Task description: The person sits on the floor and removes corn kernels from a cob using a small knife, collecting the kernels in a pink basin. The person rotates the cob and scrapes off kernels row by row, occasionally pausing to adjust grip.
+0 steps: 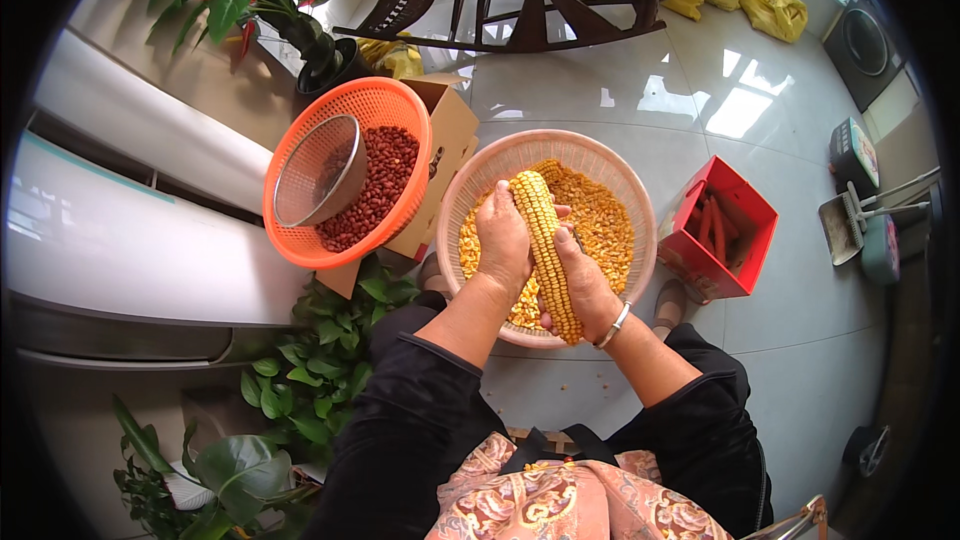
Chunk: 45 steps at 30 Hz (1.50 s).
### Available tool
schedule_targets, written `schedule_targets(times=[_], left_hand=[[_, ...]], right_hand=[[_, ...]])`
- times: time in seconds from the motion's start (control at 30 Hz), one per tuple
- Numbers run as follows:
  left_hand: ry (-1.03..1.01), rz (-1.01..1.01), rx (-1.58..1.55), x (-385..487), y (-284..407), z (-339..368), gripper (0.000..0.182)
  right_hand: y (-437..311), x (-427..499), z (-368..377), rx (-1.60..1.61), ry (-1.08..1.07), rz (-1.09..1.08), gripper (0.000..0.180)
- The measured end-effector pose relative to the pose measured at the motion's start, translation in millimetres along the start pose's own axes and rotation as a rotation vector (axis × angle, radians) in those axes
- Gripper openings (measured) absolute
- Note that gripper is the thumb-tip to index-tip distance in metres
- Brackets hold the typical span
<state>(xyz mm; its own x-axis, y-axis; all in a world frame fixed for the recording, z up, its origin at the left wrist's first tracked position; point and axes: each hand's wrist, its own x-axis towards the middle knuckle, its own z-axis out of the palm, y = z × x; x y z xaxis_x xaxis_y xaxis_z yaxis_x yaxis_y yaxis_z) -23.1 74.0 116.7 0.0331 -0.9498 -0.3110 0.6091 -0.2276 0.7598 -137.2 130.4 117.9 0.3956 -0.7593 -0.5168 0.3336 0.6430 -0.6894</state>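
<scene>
Over a pale pink plastic basin (469, 172) I hold an ear of corn (547, 255), tilted, its yellow kernels in rows. My left hand (504, 232) is closed around its upper left side. My right hand (586, 281), with a silver bangle (615, 325) at the wrist, grips the lower right side. A small dark piece shows by the right fingers; I cannot tell what it is. Loose corn kernels (600, 217) cover the basin's bottom. Another corn ear (551, 167) lies in the basin behind the one I hold.
An orange plastic basket (300, 142) with red beans (382, 187) and a mesh strainer (319, 172) sits over a cardboard box (450, 124) at left. A red box (716, 240) holds reddish corn cobs (709, 229) at right. A leafy potted plant (315, 367) stands beside my left leg.
</scene>
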Motion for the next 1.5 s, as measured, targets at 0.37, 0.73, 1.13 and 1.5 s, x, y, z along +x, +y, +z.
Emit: schedule_targets(times=[0.37, 0.73, 1.13, 1.5], left_hand=[[-0.016, 0.009, -0.066, 4.6, -4.5, -9.9, 0.043], [-0.098, -0.010, 0.088, -10.1, -14.8, -2.2, 0.042], [0.000, 0.030, 0.118, -9.2, -14.6, -10.9, 0.034], [-0.196, -0.063, -0.130, -3.4, 10.4, -18.9, 0.041]], right_hand=[[-8.1, -11.6, 7.0, 0.018, 0.017, -0.031, 0.065], [0.7, -1.5, -3.1, 0.141, -0.035, -0.009, 0.064], [-0.3, -9.9, 5.2, 0.056, 0.022, 0.071, 0.065], [-0.2, -6.3, -6.8, 0.041, -0.086, 0.079, 0.064]])
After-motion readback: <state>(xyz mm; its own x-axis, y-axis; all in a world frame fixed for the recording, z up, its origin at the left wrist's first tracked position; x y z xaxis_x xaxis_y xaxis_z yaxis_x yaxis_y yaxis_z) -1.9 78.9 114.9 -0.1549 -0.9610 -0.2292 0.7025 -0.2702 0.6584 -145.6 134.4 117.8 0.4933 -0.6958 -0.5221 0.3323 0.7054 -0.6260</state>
